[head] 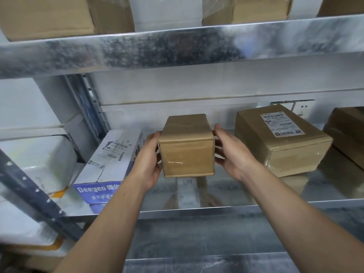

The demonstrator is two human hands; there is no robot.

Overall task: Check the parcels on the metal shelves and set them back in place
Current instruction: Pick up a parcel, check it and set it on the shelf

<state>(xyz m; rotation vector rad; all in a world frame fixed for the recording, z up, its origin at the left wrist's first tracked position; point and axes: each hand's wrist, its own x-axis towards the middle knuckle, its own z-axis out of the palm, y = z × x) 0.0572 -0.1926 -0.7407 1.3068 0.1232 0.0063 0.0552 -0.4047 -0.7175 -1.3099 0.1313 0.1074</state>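
A small brown cardboard parcel point(186, 146), taped along its seams, stands in the middle of the metal shelf point(197, 211). My left hand point(149, 160) grips its left side with the fingers curled round the edge. My right hand point(230, 152) is on its right side, thumb up at the top corner and fingers bent toward the box wall. The parcel's bottom edge sits at or just above the shelf surface; I cannot tell which.
A white and blue Deeyeo box point(110, 164) lies to the left. A larger brown parcel with a shipping label point(281, 140) lies to the right, another brown box point(348, 131) beyond it. Cardboard boxes point(59, 14) stand on the shelf above. White packages point(37, 162) fill the left bay.
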